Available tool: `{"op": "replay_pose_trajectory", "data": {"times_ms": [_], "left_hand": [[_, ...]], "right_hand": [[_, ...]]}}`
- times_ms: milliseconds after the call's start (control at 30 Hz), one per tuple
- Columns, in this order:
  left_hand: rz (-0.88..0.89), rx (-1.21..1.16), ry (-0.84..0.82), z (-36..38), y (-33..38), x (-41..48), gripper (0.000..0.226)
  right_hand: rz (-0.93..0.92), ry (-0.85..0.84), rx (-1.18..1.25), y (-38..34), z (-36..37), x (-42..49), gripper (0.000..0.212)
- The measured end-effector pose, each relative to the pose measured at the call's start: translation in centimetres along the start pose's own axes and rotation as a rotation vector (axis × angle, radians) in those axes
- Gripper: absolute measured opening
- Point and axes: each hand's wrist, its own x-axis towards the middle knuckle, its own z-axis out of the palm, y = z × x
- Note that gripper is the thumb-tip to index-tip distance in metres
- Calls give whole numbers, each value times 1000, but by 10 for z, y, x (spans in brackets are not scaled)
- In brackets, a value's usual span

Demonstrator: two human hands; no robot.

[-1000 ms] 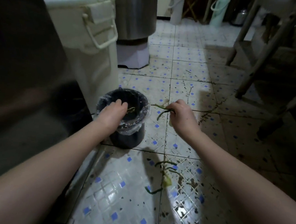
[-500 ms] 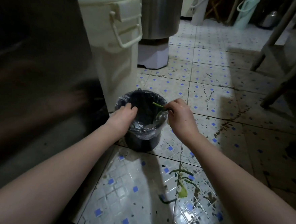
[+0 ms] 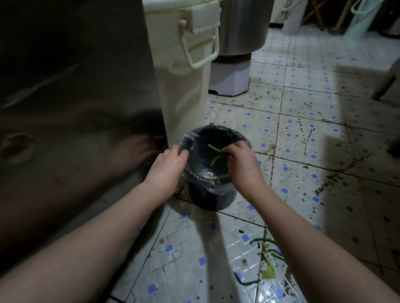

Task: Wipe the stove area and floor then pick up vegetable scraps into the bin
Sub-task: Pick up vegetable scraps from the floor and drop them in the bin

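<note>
A person is reaching both bare arms down toward a small black bin [image 3: 211, 200] in the centre of the frame, over a stained tile floor [image 3: 313, 147] dotted with blue squares. The left hand [image 3: 167, 164] is gripping the bin at its left rim, its fingers [image 3: 178, 149] curling over the edge where a clear plastic liner [image 3: 193, 174] is folding down the outside. The right hand [image 3: 243, 166] is hanging over the right side of the opening, its fingertips [image 3: 228, 150] closing in a pinch on a few thin green stems [image 3: 214, 150]. The stems are dangling above the dark inside of the bin. A small pale green piece [image 3: 216, 177] is lying on the liner at the bin's near edge.

More vegetable scraps [image 3: 268, 258] are lying on the floor in the lower right of the frame, just beside the right forearm and well apart from the bin. They are several dark green stems and a yellowish-green lump.

A tall cream plastic container [image 3: 184, 84] with a lid and a hinged handle is standing right behind the bin, in the upper centre; whether the two are touching cannot be told. A steel drum [image 3: 246, 19] is sitting on a pale block [image 3: 230, 80] farther back. A dull metal panel [image 3: 57, 82] is filling the left of the frame, dimly mirroring the left hand. Wooden legs [image 3: 399, 56] are slanting in at the upper right edge, and dark splashes are streaking the tiles to the right of the bin.
</note>
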Motion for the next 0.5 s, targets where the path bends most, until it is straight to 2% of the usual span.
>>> {"op": "replay_pose_trajectory", "data": {"times_ms": [500], "left_hand": [[3,29,-11,-5,8,0,56]], "right_hand": [[-61,-128,-99,3,4,-9,43]]}}
